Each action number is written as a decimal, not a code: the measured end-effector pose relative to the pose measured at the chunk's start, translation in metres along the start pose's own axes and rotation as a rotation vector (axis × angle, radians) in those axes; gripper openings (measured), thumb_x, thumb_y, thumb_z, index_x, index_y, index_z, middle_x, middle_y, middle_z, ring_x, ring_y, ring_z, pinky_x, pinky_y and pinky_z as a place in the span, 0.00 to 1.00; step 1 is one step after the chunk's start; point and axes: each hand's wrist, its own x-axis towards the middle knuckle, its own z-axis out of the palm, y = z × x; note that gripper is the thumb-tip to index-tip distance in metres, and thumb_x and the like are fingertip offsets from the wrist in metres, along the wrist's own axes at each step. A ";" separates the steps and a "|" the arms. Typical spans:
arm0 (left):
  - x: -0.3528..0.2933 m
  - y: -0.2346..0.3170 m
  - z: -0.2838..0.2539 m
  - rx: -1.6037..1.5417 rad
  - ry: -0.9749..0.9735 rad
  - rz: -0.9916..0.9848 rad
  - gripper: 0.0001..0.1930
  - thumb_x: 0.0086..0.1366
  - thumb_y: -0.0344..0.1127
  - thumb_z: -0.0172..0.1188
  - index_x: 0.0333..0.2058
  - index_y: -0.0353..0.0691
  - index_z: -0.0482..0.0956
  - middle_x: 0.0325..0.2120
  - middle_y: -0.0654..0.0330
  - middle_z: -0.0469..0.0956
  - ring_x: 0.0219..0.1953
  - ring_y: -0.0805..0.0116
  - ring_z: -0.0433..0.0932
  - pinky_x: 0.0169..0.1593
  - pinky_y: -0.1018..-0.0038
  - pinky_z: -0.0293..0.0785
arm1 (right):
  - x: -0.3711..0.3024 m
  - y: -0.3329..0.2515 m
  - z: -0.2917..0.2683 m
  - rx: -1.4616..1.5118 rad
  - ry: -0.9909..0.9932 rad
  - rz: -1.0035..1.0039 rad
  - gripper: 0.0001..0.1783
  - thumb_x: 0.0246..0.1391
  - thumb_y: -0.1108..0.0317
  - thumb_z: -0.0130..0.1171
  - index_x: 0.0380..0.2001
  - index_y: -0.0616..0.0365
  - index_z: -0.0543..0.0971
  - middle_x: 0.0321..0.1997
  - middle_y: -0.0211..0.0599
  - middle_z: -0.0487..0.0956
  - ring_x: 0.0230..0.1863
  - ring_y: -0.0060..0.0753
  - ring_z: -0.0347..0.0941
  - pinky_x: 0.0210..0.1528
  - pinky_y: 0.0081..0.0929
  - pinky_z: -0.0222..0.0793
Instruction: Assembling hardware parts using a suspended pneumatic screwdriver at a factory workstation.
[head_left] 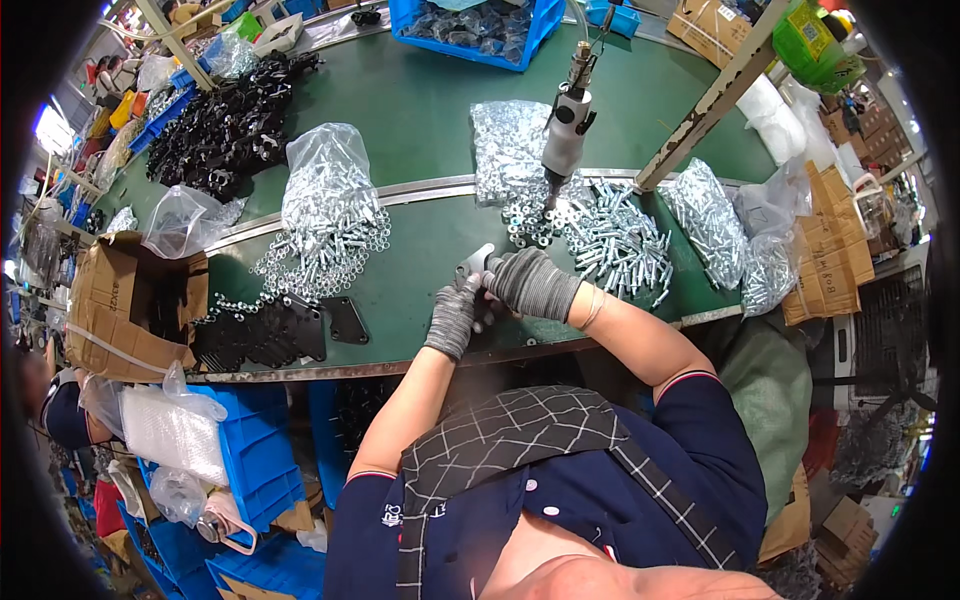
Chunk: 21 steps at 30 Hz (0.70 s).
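Note:
My left hand and my right hand, both in grey striped knit gloves, meet over the front of the green table. Their fingers are closed together around a small pale grey piece, which sticks up between them. Its kind is too small and too covered to make out. Beyond the right hand lie a heap of silver bolts and a cluster of nuts. A grey pneumatic screwdriver hangs point down above them. To the left of my hands are flat black plates and loose washers.
A bag of silver bolts spills on the left, near black parts and an open carton. More bagged bolts lie right. A metal post rises there. A blue bin stands at the back.

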 end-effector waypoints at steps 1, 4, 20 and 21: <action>0.001 0.000 0.000 -0.004 0.000 0.001 0.16 0.63 0.45 0.50 0.27 0.37 0.75 0.16 0.59 0.75 0.10 0.73 0.68 0.10 0.81 0.57 | 0.000 -0.003 0.001 -0.035 0.050 0.034 0.09 0.48 0.61 0.52 0.29 0.54 0.75 0.26 0.39 0.76 0.30 0.42 0.74 0.30 0.35 0.69; 0.004 -0.004 -0.001 -0.034 -0.013 0.003 0.16 0.63 0.45 0.49 0.28 0.37 0.75 0.16 0.59 0.75 0.10 0.74 0.68 0.10 0.81 0.58 | -0.003 -0.008 0.004 -0.046 0.054 0.125 0.11 0.49 0.58 0.51 0.29 0.53 0.76 0.26 0.40 0.76 0.30 0.42 0.75 0.30 0.36 0.69; -0.004 0.002 -0.003 -0.082 -0.087 0.031 0.15 0.63 0.43 0.50 0.28 0.36 0.74 0.18 0.58 0.76 0.09 0.76 0.66 0.12 0.82 0.59 | 0.026 0.142 -0.043 0.809 0.903 0.348 0.26 0.37 0.72 0.67 0.41 0.56 0.69 0.34 0.29 0.75 0.37 0.28 0.72 0.42 0.27 0.69; -0.005 0.003 -0.004 -0.047 -0.090 0.019 0.15 0.62 0.44 0.50 0.28 0.36 0.73 0.18 0.58 0.76 0.09 0.75 0.66 0.12 0.82 0.59 | 0.026 0.125 -0.041 0.646 0.948 0.379 0.25 0.37 0.73 0.66 0.41 0.56 0.69 0.34 0.29 0.76 0.38 0.27 0.72 0.41 0.27 0.69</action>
